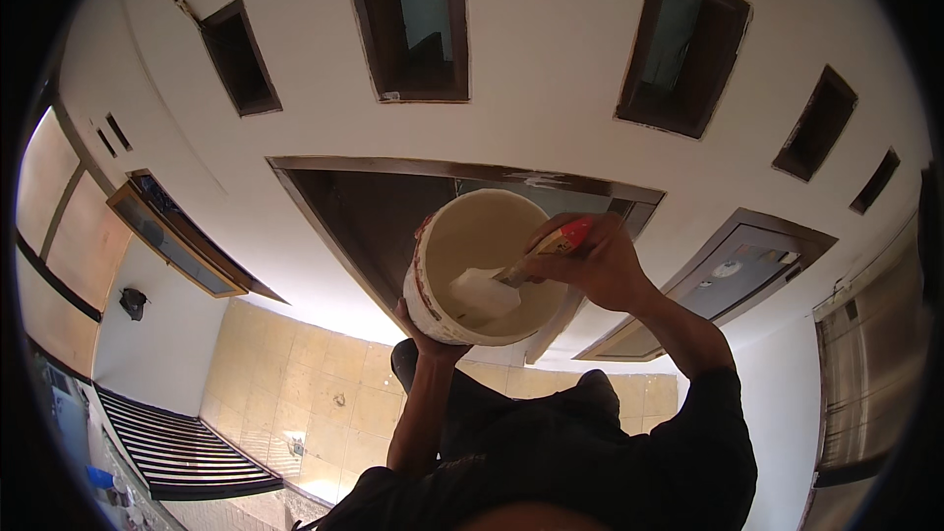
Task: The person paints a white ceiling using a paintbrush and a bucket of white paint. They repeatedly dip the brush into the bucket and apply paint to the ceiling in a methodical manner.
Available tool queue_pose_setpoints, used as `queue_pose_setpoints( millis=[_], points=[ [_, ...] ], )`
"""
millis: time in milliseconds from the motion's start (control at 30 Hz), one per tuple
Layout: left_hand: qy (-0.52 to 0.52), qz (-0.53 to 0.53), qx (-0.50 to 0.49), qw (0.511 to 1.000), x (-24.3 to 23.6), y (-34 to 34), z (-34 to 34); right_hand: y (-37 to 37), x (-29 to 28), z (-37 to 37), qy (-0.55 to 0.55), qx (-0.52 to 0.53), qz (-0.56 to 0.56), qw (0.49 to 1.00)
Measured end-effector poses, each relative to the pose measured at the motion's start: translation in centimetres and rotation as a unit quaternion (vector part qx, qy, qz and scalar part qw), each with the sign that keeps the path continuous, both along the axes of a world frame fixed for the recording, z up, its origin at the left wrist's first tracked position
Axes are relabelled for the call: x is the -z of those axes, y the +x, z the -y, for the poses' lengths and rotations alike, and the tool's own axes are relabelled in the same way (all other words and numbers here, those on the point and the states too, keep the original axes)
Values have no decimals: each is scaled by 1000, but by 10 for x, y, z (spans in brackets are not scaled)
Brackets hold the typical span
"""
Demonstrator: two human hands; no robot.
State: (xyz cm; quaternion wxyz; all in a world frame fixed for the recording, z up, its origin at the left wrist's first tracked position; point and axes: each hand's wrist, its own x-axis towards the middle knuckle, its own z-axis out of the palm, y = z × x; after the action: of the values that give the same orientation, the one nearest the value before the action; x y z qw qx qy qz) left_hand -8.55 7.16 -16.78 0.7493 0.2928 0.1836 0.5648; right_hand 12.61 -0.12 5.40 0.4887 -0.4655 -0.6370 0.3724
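A white bucket (421,297) with paint-smeared sides is held up in front of me, its mouth tilted toward the view. My left hand (434,340) grips it low on the left, with the fingers partly hidden behind and beneath. Closed around the red-tipped handle of a paintbrush (489,292) is my right hand (597,264), above the bucket's right rim. The brush's wide bristles are coated white and reach down inside the bucket. How much paint is in there I cannot tell, since the inside is all pale.
A white wall (551,59) faces me, with several dark-framed recesses (406,20) high up. Behind the bucket is a brown-framed doorway (344,202). A framed window (177,236) is at left, another framed opening (728,275) at right. Below lie beige floor tiles (324,383) and a black railing (187,442).
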Motion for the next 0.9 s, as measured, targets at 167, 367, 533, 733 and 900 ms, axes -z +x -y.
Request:
queue_pose_setpoints(
  millis=[167, 367, 533, 733, 900],
  points=[
    [-7, 16, -7, 1000, -9, 0, 1, 6, 2, -12, 166, 97, 33, 981],
    [-16, 46, -45, 998, -57, 3, 18, 22, -27, -29, 272, 179, -114, 939],
    [-48, 89, -87, 991, -93, 4, 37, 28, -72, -95, 373, 172, -243, 879],
    [69, -106, -169, 978, -112, 0, 48, 31, -102, -158, 411, 199, -230, 859],
    [182, -228, -175, 940, -77, -9, 36, 38, -108, -167, 420, 261, -205, 845]
  ],
)
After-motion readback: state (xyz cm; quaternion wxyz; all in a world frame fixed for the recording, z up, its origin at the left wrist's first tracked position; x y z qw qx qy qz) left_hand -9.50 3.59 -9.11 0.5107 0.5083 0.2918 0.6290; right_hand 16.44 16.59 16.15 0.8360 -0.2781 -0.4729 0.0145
